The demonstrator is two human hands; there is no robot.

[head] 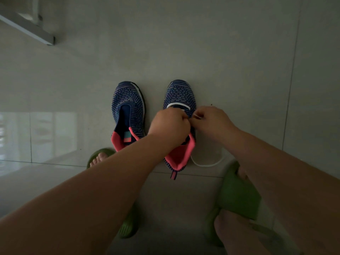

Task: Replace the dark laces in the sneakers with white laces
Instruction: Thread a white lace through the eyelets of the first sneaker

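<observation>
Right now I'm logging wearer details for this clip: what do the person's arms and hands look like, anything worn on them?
Both forearms are bare up to the frame edge: no sleeves show. The left hand and right hand carry no gloves, and no watch, bracelet or ring is visible. The dim light hides finer detail such as nails.

Two sneakers stand side by side on a tiled floor (220, 52), toes toward 12 o'clock: the left sneaker (127, 111) at 9 o'clock of the right sneaker (181, 100). Above the right sneaker's throat, the left hand (168, 124) and right hand (211, 120) meet, fingers curled around a lace (207, 164) that crosses the shoe's front eyelets and loops onto the floor at the shoe's 4 o'clock. Two slippered feet flank the heels, the left slipper (95, 155) at 7 o'clock, the right slipper (239, 196) at 5 o'clock. A frame (27, 28) lies far off at 10 o'clock.
</observation>
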